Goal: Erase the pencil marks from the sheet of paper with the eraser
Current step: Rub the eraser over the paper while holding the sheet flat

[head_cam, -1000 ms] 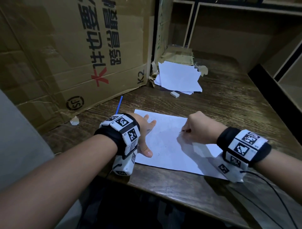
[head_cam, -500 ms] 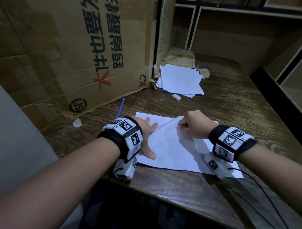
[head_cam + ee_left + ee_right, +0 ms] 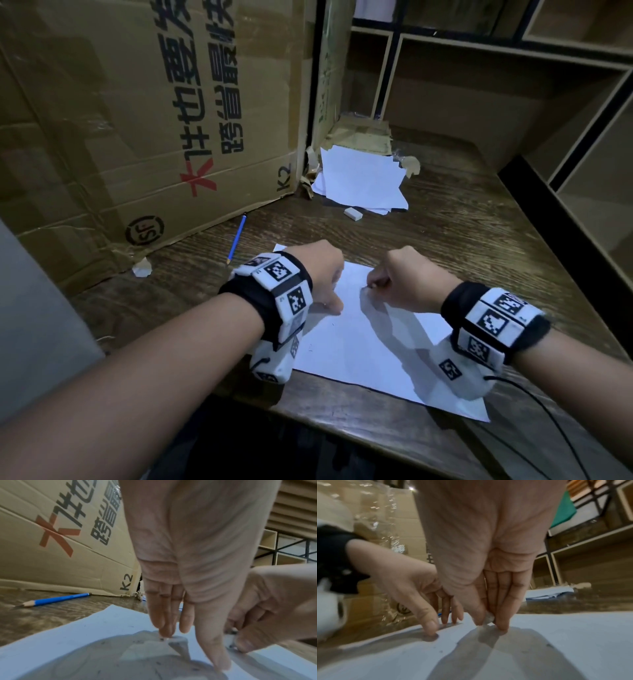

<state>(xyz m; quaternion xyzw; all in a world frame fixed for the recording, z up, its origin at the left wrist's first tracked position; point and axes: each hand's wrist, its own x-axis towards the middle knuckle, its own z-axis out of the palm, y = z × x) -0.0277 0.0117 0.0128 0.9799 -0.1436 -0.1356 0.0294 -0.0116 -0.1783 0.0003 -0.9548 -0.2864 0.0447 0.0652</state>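
Observation:
A white sheet of paper (image 3: 356,346) lies on the wooden desk near its front edge, with small dark specks (image 3: 159,663) scattered on it. My left hand (image 3: 334,291) presses the sheet's upper left part with straight fingertips (image 3: 221,665). My right hand (image 3: 373,284) pinches a small whitish eraser (image 3: 488,619) between thumb and fingers, its tip against the paper just right of the left hand. In the head view the eraser is almost hidden in the fist.
A blue pencil (image 3: 236,240) lies left of the sheet by a big cardboard box (image 3: 137,120). A second white eraser (image 3: 352,213) sits in front of a stack of loose sheets (image 3: 363,181). Shelves (image 3: 582,137) stand behind and to the right.
My right hand has slid left along the sheet toward my left hand. The left hand has risen from lying splayed onto its fingertips. The two hands are now close together.

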